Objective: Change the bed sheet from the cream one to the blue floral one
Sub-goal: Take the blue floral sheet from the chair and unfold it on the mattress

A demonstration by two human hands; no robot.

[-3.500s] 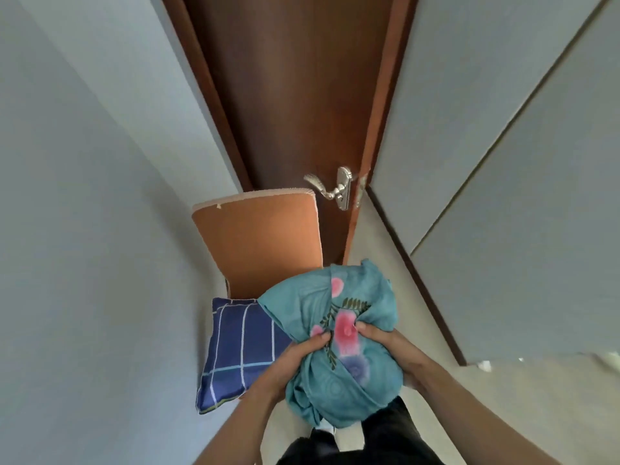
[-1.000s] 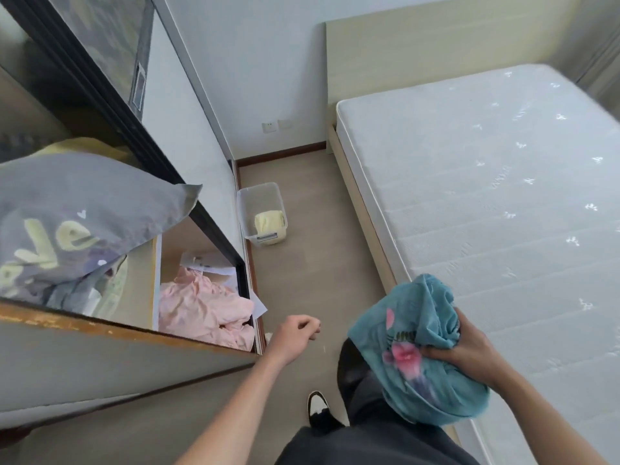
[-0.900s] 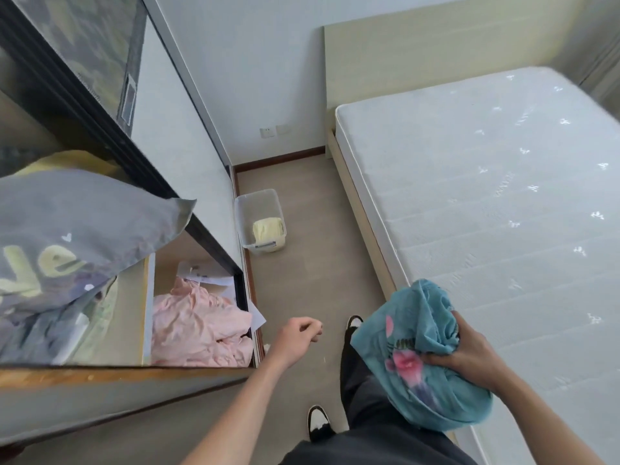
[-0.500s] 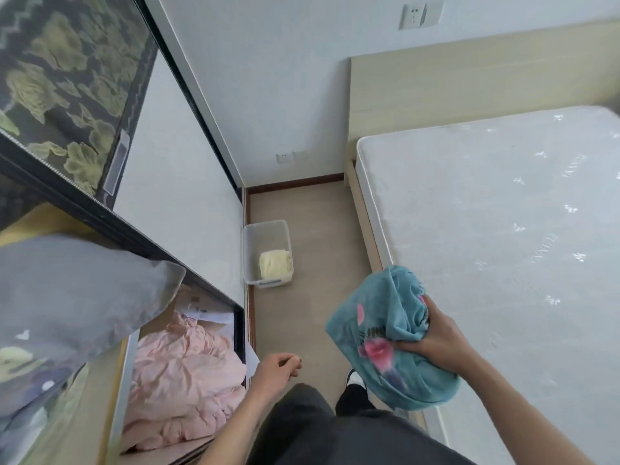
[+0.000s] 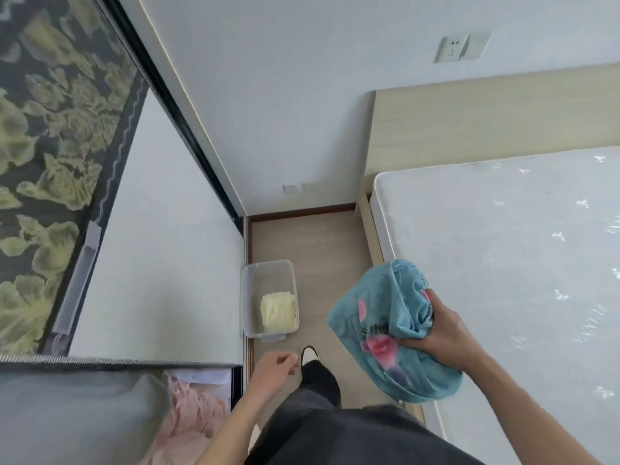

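The right hand (image 5: 446, 333) gripped the blue floral sheet (image 5: 385, 333), fingers curled into the bunched cloth, which hung as one loose bundle at the hand's nine o'clock and over the near edge of the bed. The bare mattress (image 5: 503, 263) lay from the hand's twelve round to three o'clock, its long axis running from the headboard (image 5: 486, 119) at twelve toward the near right. That put the right hand much nearer the bed than the left hand (image 5: 273, 372), which hung loosely curled and held nothing at the bundle's eight o'clock. At the left hand's twelve o'clock stood a clear bin (image 5: 270, 298) with the folded cream sheet (image 5: 278, 308) in it. Counted: one blue sheet, one cream sheet, one bin, one mattress.
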